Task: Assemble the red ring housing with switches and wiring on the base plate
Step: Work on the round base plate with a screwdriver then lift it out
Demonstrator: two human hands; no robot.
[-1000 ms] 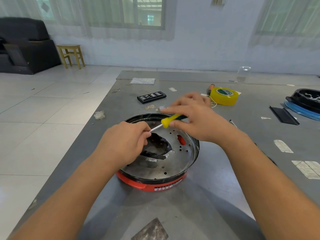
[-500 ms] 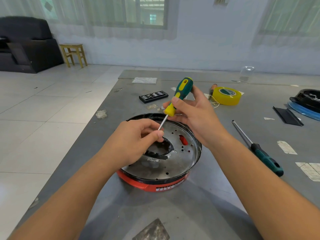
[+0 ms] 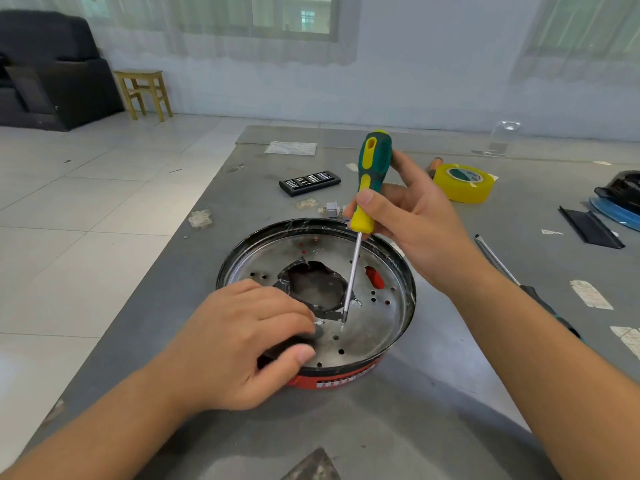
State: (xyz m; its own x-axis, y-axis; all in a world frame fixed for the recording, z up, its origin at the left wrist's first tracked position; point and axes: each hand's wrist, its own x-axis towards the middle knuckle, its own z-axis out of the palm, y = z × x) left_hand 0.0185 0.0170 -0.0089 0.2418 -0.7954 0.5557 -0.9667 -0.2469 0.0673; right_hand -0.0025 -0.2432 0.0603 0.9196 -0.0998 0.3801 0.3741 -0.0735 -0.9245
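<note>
The red ring housing (image 3: 332, 377) with its metal base plate (image 3: 367, 327) is sitting on the desk (image 3: 433, 393) under both hands. Right hand (image 3: 415, 223) is gripping the screwdriver (image 3: 367, 188), tip down on the plate. Left hand (image 3: 242, 344) is resting on the near rim, fingers curled loosely, and I can't tell if its grip has anything in it. Yellow tape (image 3: 463, 183) is lying out past the right hand.

A single head-worn wide-angle view looks forward and down, close over the grey table (image 3: 450, 393) filling the lower and right frame; floor and far wall occupy the upper left and top.
</note>
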